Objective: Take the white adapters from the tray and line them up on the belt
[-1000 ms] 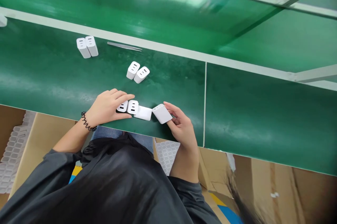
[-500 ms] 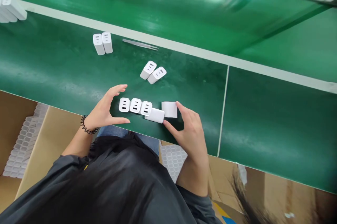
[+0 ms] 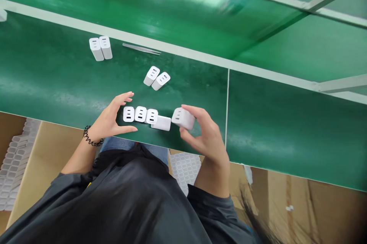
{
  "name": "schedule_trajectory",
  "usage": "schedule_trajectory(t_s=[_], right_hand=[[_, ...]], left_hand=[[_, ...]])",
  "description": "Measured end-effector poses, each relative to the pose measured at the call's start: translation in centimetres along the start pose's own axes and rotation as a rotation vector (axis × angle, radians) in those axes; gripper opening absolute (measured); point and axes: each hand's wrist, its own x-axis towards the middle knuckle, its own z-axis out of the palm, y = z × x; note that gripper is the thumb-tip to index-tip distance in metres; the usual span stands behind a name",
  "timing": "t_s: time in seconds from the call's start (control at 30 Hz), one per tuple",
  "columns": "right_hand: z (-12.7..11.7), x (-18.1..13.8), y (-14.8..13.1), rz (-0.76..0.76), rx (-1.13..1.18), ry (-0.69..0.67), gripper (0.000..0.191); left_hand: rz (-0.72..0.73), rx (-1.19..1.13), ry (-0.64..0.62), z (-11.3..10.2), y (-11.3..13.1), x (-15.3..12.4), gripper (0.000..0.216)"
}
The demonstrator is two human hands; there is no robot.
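Observation:
Between thumb and fingers, my right hand (image 3: 205, 131) grips a white charger (image 3: 183, 118), slightly blurred, its port face turned up and to the left. My left hand (image 3: 110, 118) is open, thumb and fingers spread around the left end of a short row of chargers and holding nothing. Three white chargers stand in that row with ports up: a left one (image 3: 129, 114), a middle one (image 3: 140, 114) and a right one (image 3: 151, 116). Against the right one, another charger (image 3: 162, 123) lies on its side, near the charger in my right hand.
Two chargers (image 3: 156, 78) stand farther back on the green bench (image 3: 272, 133), and another pair (image 3: 101, 48) is at the back left. Metal tweezers (image 3: 142, 49) lie by the back rail. Below the front edge are boxes holding white trays (image 3: 185, 169).
My right hand has taken hold of the rightmost charger lying on the bench and tipped it so its ports show. My left hand stays spread by the row. The whole view has shifted.

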Motion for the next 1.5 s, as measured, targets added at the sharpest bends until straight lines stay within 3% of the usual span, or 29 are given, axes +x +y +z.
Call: schedule_trajectory(t_s=[0.13,0.37,0.5,0.6,0.67,0.77,0.87,1.0,1.17,1.37,1.5], right_hand=[[0.7,0.7,-2.0,-0.188,0.010,-0.192,0.057],[2.6,0.6,-1.8,-0.110,-0.096,-0.257,0.062],[2.6,-0.3,-0.8,-0.009,0.005,-0.153,0.050],[3.3,-0.8,-0.4,0.126,0.250,0.023,0.052],[4.2,-0.8,-0.3,0.195,0.409,0.064,0.049],[5.5,-0.6,-0.2,0.231,0.516,0.040,0.043],[6.0,-0.5,0.0,0.220,0.458,0.022,0.047],[5.2,-1.0,0.5,0.215,0.359,-0.026,0.057],[3.8,-1.7,1.1,0.129,0.420,-0.127,0.079],[4.0,-1.2,1.2,0.128,0.534,-0.126,0.073],[5.1,-0.4,0.2,0.170,0.493,-0.093,0.052]], left_hand=[[-0.009,-0.010,-0.017,0.0,-0.2,0.0,0.104],[-0.007,0.002,-0.005,0.0,0.1,-0.1,0.099],[-0.005,0.004,-0.003,0.0,0.1,-0.1,0.099],[-0.008,0.013,-0.024,0.0,0.0,-0.1,0.100],[-0.005,0.020,-0.036,0.0,0.1,-0.1,0.098],[-0.007,0.047,-0.055,0.0,0.2,0.1,0.089],[-0.015,0.092,-0.090,-0.1,0.4,0.1,0.082],[-0.053,0.138,-0.109,0.0,0.4,0.2,0.068],[-0.084,0.128,-0.116,0.0,0.4,0.5,0.063],[-0.059,0.113,-0.117,0.5,0.7,1.2,0.067],[-0.056,0.108,-0.195,0.8,0.9,2.1,0.050]])
